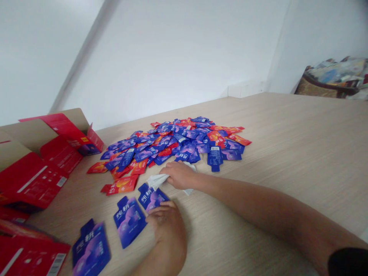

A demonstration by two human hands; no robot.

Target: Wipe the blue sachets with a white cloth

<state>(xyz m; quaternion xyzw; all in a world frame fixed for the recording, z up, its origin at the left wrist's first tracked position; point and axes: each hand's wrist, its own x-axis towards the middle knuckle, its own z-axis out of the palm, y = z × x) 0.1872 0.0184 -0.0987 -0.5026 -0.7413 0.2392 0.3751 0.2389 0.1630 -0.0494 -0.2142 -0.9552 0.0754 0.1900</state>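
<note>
A light wood-grain tabletop [290, 153] is stretching well beyond the right hand [179, 175] toward a white wall [172, 57], and a long run of it is lying to the right of that hand, above the forearm. Far past the right hand, a brown woven bag [324, 86] heaped with colourful items is sitting beyond the table's back edge. To the left of both hands, flattened red cardboard cartons [31, 180] are lying open along the table's left side, with their flaps folded at different angles.

Just ahead of the right hand, a loose heap of glossy blue and red foil sachets [172, 143] is spreading across the wood, its nearest pieces lying just beside the fingers. Nearer the left hand [166, 226], three blue sachets with purple panels and white Chinese lettering are lying apart from the heap. The closest blue sachet [152, 198] is sitting just ahead of the left hand, a second blue sachet [129, 221] is lying to its left, and a third blue sachet [91, 249] is resting farther left, near the cartons.

The right hand is half-closed, curling down around a crumpled white sheet [156, 181] that is poking out on both sides of it. The left hand is loosely curled, with its fingers [161, 210] touching the closest blue sachet's lower edge; whether they are pinching it cannot be told.
</note>
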